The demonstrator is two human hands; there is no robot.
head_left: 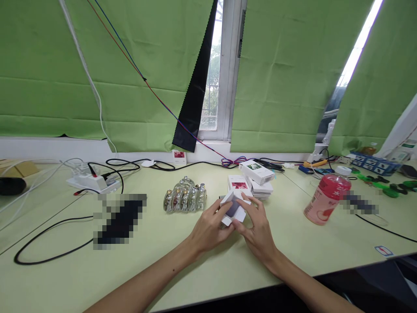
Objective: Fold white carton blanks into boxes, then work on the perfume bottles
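Tabletop (176,261) seen from the wearer's head, both hands meeting near its front edge, right of the middle. The left hand (210,226) is partly closed, its thumb and fingers clamped on the left side of an open white box (235,213). The right hand (257,224) is likewise partly closed on the box's right side, its fingertips at the upper flap and its thumb at the lower edge. The box lies between the two hands, touching both, its opening facing the wearer and its flaps spread; whether anything lies deep inside cannot be told. Just beyond the hands, toward the back edge, stand stacked cartons (257,172), the topmost lying askew and bearing a green picture; a carton with a red picture (239,184) lies beside them. To the left of the box, apart from the left hand, is a cluster of clear-wrapped items (185,195). To the right of the right hand, well apart from it, a pink bottle (327,200) leans to the right. A power strip (93,180) with cables lies toward the back left corner.
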